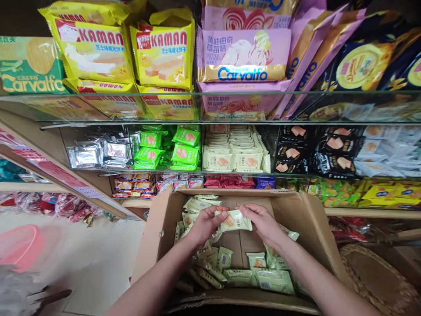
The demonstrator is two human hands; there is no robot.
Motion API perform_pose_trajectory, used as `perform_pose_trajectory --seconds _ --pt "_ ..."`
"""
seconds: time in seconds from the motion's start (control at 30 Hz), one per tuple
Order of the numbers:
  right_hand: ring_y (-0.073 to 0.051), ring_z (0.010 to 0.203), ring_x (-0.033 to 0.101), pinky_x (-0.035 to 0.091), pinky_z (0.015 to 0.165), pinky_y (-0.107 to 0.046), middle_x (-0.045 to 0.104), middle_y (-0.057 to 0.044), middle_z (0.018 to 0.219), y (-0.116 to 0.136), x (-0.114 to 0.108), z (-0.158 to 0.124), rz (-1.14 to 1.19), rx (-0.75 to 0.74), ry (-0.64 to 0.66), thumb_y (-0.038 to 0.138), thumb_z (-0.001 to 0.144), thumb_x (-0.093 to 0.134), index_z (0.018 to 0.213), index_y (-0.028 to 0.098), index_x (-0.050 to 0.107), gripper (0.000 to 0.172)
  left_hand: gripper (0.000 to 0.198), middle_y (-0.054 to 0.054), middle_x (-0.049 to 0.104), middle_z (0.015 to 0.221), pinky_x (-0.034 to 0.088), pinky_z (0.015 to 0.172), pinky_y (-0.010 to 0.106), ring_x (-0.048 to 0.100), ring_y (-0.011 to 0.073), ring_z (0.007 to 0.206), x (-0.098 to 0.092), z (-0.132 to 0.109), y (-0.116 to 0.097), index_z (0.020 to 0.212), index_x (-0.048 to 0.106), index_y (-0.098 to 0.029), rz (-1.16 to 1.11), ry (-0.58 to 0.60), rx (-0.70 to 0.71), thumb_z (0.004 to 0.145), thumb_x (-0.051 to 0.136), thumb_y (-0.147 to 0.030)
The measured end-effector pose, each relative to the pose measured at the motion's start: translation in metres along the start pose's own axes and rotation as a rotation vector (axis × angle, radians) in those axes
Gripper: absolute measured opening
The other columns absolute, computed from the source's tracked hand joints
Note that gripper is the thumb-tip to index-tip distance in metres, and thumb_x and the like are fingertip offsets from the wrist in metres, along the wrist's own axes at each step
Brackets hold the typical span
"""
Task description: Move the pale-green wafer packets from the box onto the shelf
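Observation:
Over an open cardboard box, I hold one pale green snack packet stretched between both hands. My left hand pinches its left end, thumb on top. At the packet's upper right corner, the fingers of my right hand are closed on it. The packet's printed front, with a picture of an orange-pink wafer or cake, faces up. More packets of the same pale green kind lie loose in the box, such as one packet near its front wall and others piled along the left side.
Behind the box, a glass shelf bears rows of cream packets, green packets and black packets. Larger yellow wafer bags stand above. A pink basin is at left, a woven basket at right.

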State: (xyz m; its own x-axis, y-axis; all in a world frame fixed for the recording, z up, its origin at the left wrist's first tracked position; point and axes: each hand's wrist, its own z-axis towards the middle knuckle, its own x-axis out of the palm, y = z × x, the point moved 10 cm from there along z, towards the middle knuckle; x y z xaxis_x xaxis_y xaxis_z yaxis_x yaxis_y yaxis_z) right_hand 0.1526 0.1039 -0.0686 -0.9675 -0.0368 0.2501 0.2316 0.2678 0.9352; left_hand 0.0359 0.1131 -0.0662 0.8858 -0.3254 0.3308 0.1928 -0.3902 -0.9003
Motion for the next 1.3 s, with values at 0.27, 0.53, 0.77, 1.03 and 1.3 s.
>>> perform_pose_trajectory --seconds 0.27,0.53,0.77,1.03,1.3 --pt "-0.010 0.057 0.055 0.049 0.058 -0.027 0.059 0.002 0.065 -0.009 -0.005 -0.002 -0.041 0.068 0.017 0.037 0.062 0.069 0.072 0.015 0.057 0.026 0.041 0.000 0.064 0.067 0.042 0.052 0.021 0.055 0.0103 0.054 -0.005 -0.001 -0.004 0.089 0.058 -0.014 -0.080 -0.069 0.017 0.057 0.073 -0.035" --pt "-0.012 0.055 0.053 0.045 0.057 -0.025 0.056 0.001 0.057 0.011 0.009 -0.008 -0.481 -0.082 0.149 0.040 0.074 0.055 0.065 0.017 0.058 0.025 0.033 0.002 0.064 0.073 0.040 0.062 0.023 0.055 0.0123 0.066 0.014 -0.007 -0.007 0.087 0.063 -0.014 0.155 0.121 0.090 0.060 0.072 -0.031" --pt "-0.015 0.072 0.057 0.048 0.062 -0.028 0.060 -0.002 0.083 -0.013 0.035 -0.018 -0.238 0.031 0.208 0.041 0.067 0.063 0.098 0.020 0.050 0.040 0.032 0.002 0.062 0.076 0.042 0.067 0.026 0.055 0.0147 0.071 0.008 -0.012 -0.018 0.084 0.058 -0.016 -0.152 -0.019 0.133 0.059 0.073 -0.028" --pt "-0.014 0.065 0.054 0.043 0.063 -0.026 0.060 -0.001 0.077 0.013 0.028 -0.023 -0.485 -0.067 0.118 0.041 0.073 0.057 0.087 0.016 0.057 0.029 0.025 -0.001 0.057 0.059 0.036 0.051 0.020 0.049 0.0090 0.051 -0.009 -0.011 -0.015 0.066 0.059 -0.013 -0.216 -0.156 0.052 0.061 0.070 -0.034" --pt "-0.013 0.060 0.054 0.044 0.059 -0.026 0.061 -0.001 0.072 0.009 0.023 -0.021 -0.461 -0.039 0.110 0.041 0.070 0.060 0.091 0.017 0.055 0.032 0.021 -0.003 0.059 0.060 0.035 0.056 0.020 0.048 0.0081 0.055 -0.018 -0.011 -0.025 0.066 0.065 -0.013 -0.191 -0.159 0.117 0.056 0.074 -0.030"
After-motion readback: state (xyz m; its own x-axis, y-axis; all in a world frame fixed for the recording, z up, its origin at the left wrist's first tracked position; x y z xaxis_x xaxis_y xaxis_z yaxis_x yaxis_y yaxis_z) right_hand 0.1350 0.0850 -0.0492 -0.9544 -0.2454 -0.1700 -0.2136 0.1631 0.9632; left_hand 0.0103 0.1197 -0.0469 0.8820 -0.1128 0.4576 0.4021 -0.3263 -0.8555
